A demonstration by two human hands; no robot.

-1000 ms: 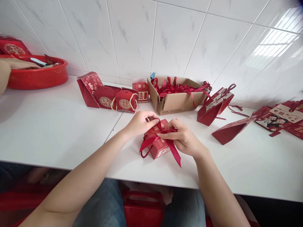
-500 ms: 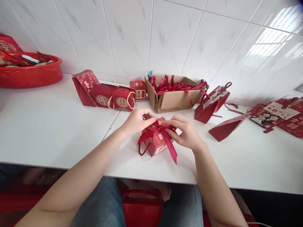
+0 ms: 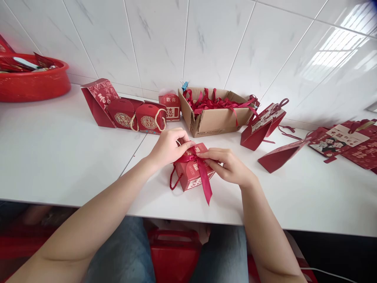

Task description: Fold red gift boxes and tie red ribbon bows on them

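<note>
A small red gift box (image 3: pixel 187 175) with a dark red cord handle (image 3: pixel 176 183) stands on the white table in front of me. Across its top lies a crimson ribbon (image 3: pixel 204 177), one tail hanging down over the front. At the box's upper left, my left hand (image 3: pixel 173 144) pinches the ribbon between thumb and fingers. My right hand (image 3: pixel 228 165) is closed on the ribbon from the right, its fingertips close to the ribbon's crossing on the lid. The exact shape of the ribbon under my fingers is partly hidden.
Behind the box sits a cardboard box (image 3: pixel 220 122) full of red ribbons. Folded red gift boxes (image 3: pixel 150 118) line the back left, near a red basin (image 3: pixel 35 80). Other red boxes (image 3: pixel 259 127) and flat red bags (image 3: pixel 335 141) lie to the right.
The ribbon's left tail, which stuck out over the box's left front, is now drawn up toward my left hand. Both hands stay at the lid. The view has shifted slightly.
</note>
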